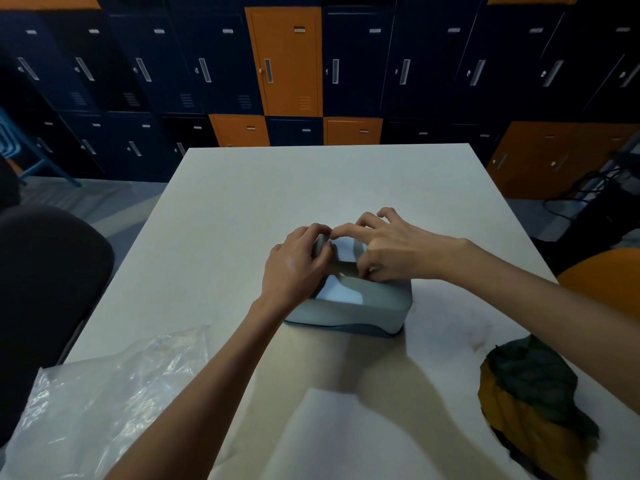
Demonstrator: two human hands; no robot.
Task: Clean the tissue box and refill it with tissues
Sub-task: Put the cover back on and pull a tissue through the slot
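A pale blue-grey tissue box (377,306) stands in the middle of the white table (311,188). White tissues (341,291) show through the opening in its top. My left hand (298,265) curls its fingers round the grey edge at the box's far left end. My right hand (384,251) reaches over the top from the right, thumb and forefinger pinching at the tissue near the opening, the other fingers spread. Both hands hide most of the opening.
A crumpled clear plastic wrapper (114,386) lies at the near left of the table. A dark green and yellow cloth (530,400) lies at the near right. A dark chair back (45,289) stands left; blue and orange lockers (287,60) line the far wall.
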